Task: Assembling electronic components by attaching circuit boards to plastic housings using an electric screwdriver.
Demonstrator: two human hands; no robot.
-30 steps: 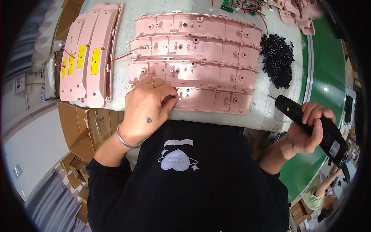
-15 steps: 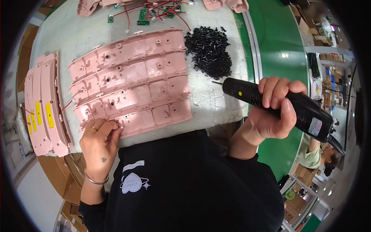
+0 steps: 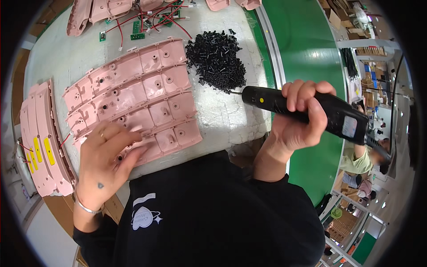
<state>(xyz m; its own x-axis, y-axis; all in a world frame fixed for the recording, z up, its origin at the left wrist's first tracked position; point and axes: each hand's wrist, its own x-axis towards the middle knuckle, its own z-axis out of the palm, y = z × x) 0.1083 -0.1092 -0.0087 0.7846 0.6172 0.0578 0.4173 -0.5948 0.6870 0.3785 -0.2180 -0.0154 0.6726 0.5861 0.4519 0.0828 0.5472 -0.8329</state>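
My right hand (image 3: 307, 115) is wrapped round a black electric screwdriver (image 3: 267, 98). Its bit points left, at the lower edge of a pile of small black screws (image 3: 215, 60); whether it touches one I cannot tell. My left hand (image 3: 104, 158) hovers over the nearest of several pink plastic panels (image 3: 151, 104), thumb and fingers apart, with nothing visible between them. The panels lie side by side, inner faces up, with round posts and ribs. Dark screws or holes show in some posts. The hand hides the near panel's left part.
At the left stand more pink panels (image 3: 42, 142) with yellow labels and red wires. Green circuit boards (image 3: 138, 29) with red wires lie at the back beside pink housings (image 3: 109, 9). A green surface (image 3: 311, 58) runs along the right. Another person (image 3: 358, 162) is farther right.
The screwdriver's bit has come to the edge of the screw pile. My left hand has opened from a pinch at the nearest panel. The whole view has shifted a little.
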